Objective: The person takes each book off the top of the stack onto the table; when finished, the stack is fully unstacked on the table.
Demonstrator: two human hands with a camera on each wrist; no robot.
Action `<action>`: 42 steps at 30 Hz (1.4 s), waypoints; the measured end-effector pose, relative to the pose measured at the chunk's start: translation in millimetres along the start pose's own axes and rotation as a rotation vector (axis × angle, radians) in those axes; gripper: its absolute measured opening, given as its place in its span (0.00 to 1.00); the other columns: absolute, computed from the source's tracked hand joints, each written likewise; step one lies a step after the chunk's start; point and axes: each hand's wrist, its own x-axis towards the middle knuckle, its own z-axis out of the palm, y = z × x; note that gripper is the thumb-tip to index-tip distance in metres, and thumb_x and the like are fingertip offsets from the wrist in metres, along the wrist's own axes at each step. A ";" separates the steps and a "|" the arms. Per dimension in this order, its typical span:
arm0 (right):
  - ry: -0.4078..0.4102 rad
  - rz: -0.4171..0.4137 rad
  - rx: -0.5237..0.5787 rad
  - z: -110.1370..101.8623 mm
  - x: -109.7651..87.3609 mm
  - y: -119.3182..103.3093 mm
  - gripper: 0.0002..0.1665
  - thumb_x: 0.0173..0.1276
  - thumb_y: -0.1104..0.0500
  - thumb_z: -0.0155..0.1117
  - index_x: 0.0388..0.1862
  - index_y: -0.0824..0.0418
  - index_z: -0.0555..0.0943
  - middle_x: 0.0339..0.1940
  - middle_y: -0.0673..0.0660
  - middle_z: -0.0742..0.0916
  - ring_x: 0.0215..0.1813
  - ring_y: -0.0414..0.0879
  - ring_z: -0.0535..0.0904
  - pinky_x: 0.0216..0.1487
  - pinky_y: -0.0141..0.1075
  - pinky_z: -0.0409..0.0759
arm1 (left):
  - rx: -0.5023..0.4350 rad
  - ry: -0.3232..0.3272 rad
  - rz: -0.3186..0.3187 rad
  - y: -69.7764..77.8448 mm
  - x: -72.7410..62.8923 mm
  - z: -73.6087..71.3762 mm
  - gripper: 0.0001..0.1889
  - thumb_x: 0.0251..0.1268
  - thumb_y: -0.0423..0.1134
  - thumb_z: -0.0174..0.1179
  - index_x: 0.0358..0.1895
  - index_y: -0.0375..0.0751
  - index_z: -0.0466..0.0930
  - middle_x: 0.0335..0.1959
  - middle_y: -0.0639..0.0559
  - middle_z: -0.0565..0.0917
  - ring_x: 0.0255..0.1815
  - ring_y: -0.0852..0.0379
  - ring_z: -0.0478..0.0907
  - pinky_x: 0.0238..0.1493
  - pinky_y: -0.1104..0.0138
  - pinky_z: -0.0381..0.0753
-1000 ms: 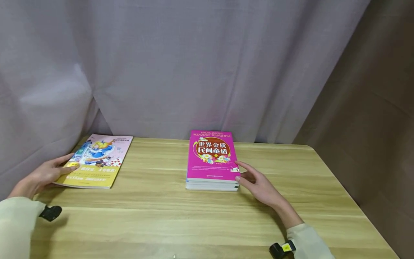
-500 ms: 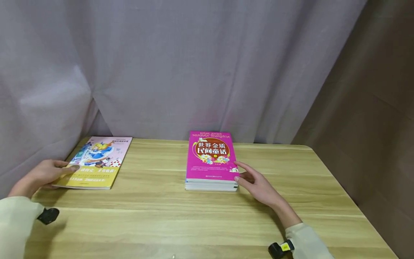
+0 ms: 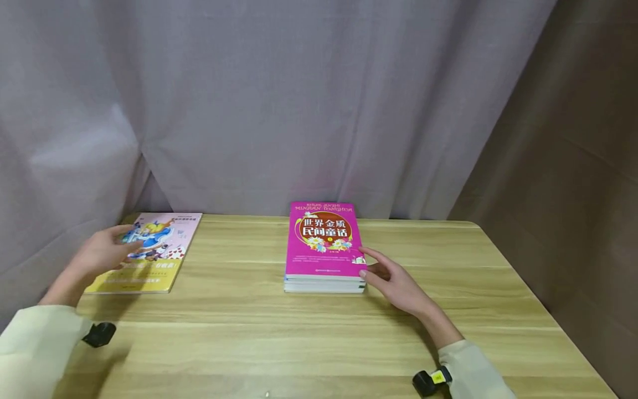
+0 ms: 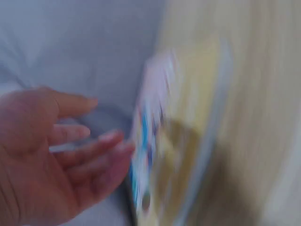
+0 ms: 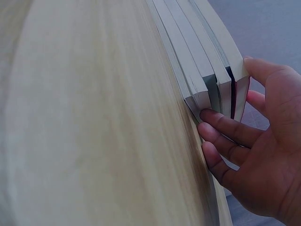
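At the left of the head view, a thin paperback book (image 3: 174,233) with a pink and yellow cover and a blonde cartoon girl lies on the table. My left hand (image 3: 107,252) hovers over its left part, fingers spread and holding nothing. In the blurred left wrist view, the left hand (image 4: 51,160) appears apart from the book (image 4: 188,108). Near the middle is a stack of several books, topped by a magenta book (image 3: 324,263). My right hand (image 3: 399,282) touches the stack's right side with loosely bent fingers; the right wrist view shows its fingertips (image 5: 210,117) against the page blocks (image 5: 188,52).
The wood-grain table (image 3: 239,343) has a rounded far right corner. A grey curtain (image 3: 259,111) hangs right behind it and on both sides. Black wrist cameras (image 3: 99,334) sit at the pale sleeves (image 3: 473,371).
My left hand has let go of the pink and yellow book's left edge, lifted and moved right over its cover. The right hand stays at the stack.
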 end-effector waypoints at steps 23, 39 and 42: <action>0.000 0.022 -0.012 0.0 -1.7 -2.1 0.37 0.81 0.45 0.62 0.84 0.47 0.65 0.70 0.64 0.82 0.69 0.59 0.81 0.65 0.50 0.84 | -0.561 -0.146 0.286 125.5 4.9 73.2 0.35 0.84 0.41 0.54 0.87 0.46 0.52 0.50 0.43 0.86 0.41 0.57 0.88 0.45 0.64 0.91; 0.010 0.015 -0.018 0.0 -1.3 -0.5 0.37 0.81 0.45 0.62 0.84 0.47 0.66 0.68 0.64 0.83 0.67 0.57 0.82 0.59 0.42 0.83 | -0.572 -0.215 0.284 142.5 15.2 127.7 0.35 0.81 0.40 0.58 0.85 0.47 0.58 0.47 0.33 0.84 0.41 0.43 0.88 0.47 0.54 0.92; 0.007 0.017 -0.016 -0.2 -0.5 -0.7 0.37 0.81 0.45 0.62 0.84 0.46 0.66 0.69 0.63 0.83 0.67 0.57 0.82 0.59 0.42 0.83 | -0.564 -0.218 0.293 145.7 17.7 138.4 0.35 0.81 0.40 0.59 0.85 0.46 0.58 0.47 0.31 0.82 0.40 0.43 0.87 0.43 0.55 0.92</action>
